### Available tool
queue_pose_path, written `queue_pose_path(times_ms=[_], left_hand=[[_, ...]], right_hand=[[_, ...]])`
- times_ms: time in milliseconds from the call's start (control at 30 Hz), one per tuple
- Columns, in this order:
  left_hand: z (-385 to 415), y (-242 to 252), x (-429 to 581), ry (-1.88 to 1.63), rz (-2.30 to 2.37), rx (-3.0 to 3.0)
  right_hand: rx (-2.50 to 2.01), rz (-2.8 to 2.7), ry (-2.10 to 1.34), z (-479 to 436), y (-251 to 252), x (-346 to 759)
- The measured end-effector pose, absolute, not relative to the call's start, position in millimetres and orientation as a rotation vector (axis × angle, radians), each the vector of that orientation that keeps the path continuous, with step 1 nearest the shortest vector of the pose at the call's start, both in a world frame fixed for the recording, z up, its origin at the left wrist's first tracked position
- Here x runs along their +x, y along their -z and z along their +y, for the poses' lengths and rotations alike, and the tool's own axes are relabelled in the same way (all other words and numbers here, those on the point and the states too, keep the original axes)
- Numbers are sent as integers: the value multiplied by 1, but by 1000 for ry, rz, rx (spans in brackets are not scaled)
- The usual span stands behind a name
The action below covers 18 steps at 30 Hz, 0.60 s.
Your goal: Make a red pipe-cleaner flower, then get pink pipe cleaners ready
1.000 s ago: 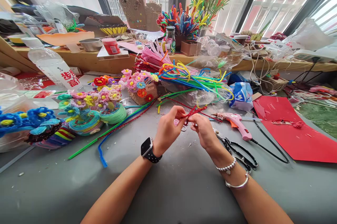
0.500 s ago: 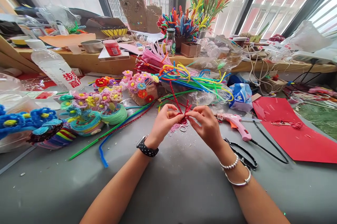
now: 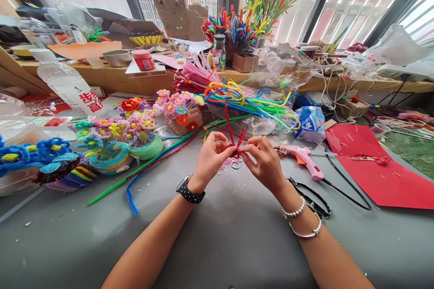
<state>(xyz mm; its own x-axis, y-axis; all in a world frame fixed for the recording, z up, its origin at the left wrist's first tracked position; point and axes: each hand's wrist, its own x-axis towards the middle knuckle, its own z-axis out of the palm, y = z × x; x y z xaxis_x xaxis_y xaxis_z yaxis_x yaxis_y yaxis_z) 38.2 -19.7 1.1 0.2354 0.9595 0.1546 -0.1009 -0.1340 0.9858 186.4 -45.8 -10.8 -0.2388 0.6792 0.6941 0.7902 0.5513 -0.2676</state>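
A glittery red pipe cleaner [image 3: 233, 134] is held just above the grey surface [image 3: 220, 243], near its middle, bent so that two ends stick up in a V above the fingers. The left hand [image 3: 212, 158] pinches it from one side with thumb and forefinger, and the right hand [image 3: 266, 162] pinches it from the other, fingertips of both nearly meeting around the bend. A black watch [image 3: 190, 190] sits on the left wrist; a bead bracelet [image 3: 294, 212] and a silver bangle [image 3: 307, 233] sit on the right. Directly below the hands, a small metal ring [image 3: 235, 164] lies on the surface among pinkish crumbs. Just right of the right hand lies a pink glue gun [image 3: 305, 158], and black scissors [image 3: 310, 199] lie beside the right wrist. Further right is a red sheet [image 3: 373, 171]. Behind the hands, a heap of coloured pipe cleaners [image 3: 247, 99] lies partly in clear plastic, with a blue tissue pack [image 3: 310, 124] at its right end. To the left stand a basket of small flowers [image 3: 181, 115] and a green coiled pot [image 3: 147, 144] of flowers, with blue flowers [image 3: 40, 153] at the far left and a water bottle [image 3: 68, 85] behind them.
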Motion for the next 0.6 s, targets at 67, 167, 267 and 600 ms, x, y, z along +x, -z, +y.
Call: queue_pose_path(times_ms=[67, 167, 267, 600], left_hand=[[-21, 0, 39, -1224, 940, 1434], [-26, 1, 41, -1320, 1028, 1619], [-32, 4, 43, -1403, 1103, 1866], [-26, 3, 42, -1269, 998, 1525]], right_hand=[[-1203, -1865, 4, -46, 11, 182], [-1221, -1641, -345, -46, 12, 175], [-1207, -1356, -745, -45, 15, 169], [-1082, -1098, -1319, -42, 4, 185]])
